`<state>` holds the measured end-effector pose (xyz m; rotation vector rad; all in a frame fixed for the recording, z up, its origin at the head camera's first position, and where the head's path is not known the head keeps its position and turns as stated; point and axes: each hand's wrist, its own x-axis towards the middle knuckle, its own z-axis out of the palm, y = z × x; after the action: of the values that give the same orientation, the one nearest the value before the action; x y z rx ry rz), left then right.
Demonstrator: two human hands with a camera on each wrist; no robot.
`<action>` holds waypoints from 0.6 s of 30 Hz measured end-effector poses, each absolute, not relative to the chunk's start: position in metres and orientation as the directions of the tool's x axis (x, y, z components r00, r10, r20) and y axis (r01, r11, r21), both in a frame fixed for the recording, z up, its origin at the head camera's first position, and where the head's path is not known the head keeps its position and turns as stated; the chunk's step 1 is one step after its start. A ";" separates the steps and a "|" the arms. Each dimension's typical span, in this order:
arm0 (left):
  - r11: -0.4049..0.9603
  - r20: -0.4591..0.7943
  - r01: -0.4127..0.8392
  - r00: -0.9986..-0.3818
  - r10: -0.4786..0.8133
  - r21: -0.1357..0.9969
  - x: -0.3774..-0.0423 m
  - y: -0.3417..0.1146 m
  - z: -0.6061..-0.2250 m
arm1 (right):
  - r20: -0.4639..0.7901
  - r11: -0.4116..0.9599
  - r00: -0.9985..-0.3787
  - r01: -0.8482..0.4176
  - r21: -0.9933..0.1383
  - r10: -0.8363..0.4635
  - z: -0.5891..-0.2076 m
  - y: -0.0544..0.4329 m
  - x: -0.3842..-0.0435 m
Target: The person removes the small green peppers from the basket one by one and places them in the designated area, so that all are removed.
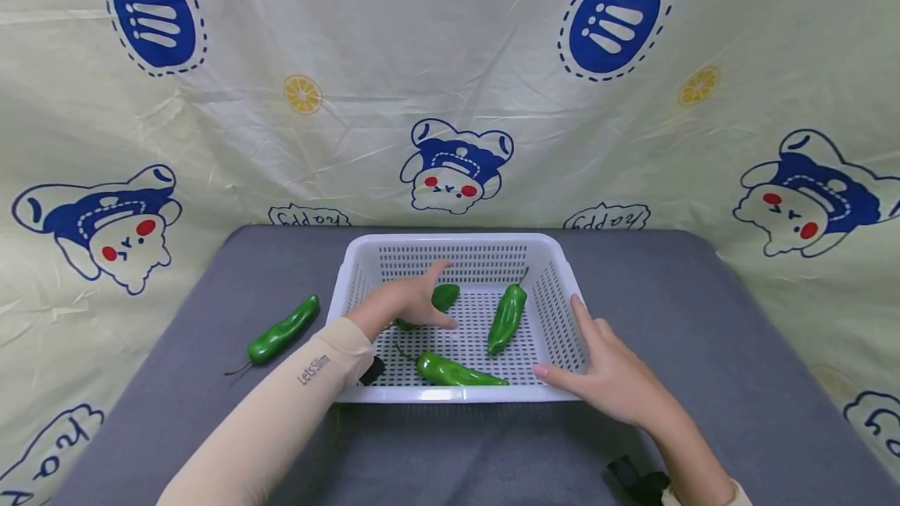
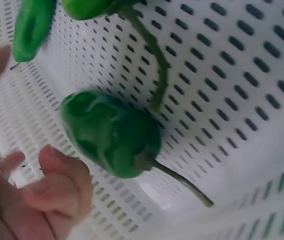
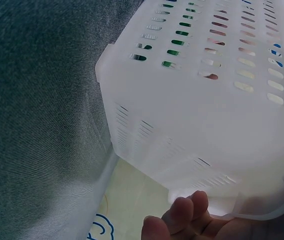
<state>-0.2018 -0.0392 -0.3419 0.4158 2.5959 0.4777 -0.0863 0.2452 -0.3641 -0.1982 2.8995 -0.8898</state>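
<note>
A white slotted plastic basket (image 1: 450, 394) holds several green peppers. Inside it my left hand (image 1: 416, 299) hovers with thumb and fingers spread, over a pepper (image 1: 444, 297) that it partly hides. In the left wrist view the fingers are loosely bent beside a wrinkled pepper (image 2: 109, 135), with a gap between them. One pepper (image 1: 508, 320) lies toward the basket's right side, another (image 1: 453, 371) along the front wall. At the front right corner my right hand (image 1: 608, 373) holds the basket's rim, its thumb on the inner side and fingers along the outside.
Left of the basket a single pepper (image 1: 283, 332) lies on the grey cloth-covered table (image 1: 675, 311). A printed curtain (image 1: 492, 45) hangs behind the table and at both sides. Black straps (image 1: 636, 481) show near the right wrist.
</note>
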 end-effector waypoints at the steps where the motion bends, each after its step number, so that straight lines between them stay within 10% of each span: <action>1: 0.906 -0.392 0.178 -0.857 0.335 0.385 -0.201 -0.041 -0.342 | -0.059 0.820 -0.986 -0.096 -0.564 -0.156 -0.364 0.245 -0.086; 18: 0.952 -0.542 -0.024 -0.827 0.153 0.305 -0.204 -0.055 -0.356 | -0.068 0.829 -0.987 -0.082 -0.553 -0.143 -0.365 0.245 -0.086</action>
<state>-0.2043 -0.0554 -0.3557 0.0908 2.5142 0.4025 -0.0860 0.2454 -0.3653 -0.1791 2.9022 -0.8693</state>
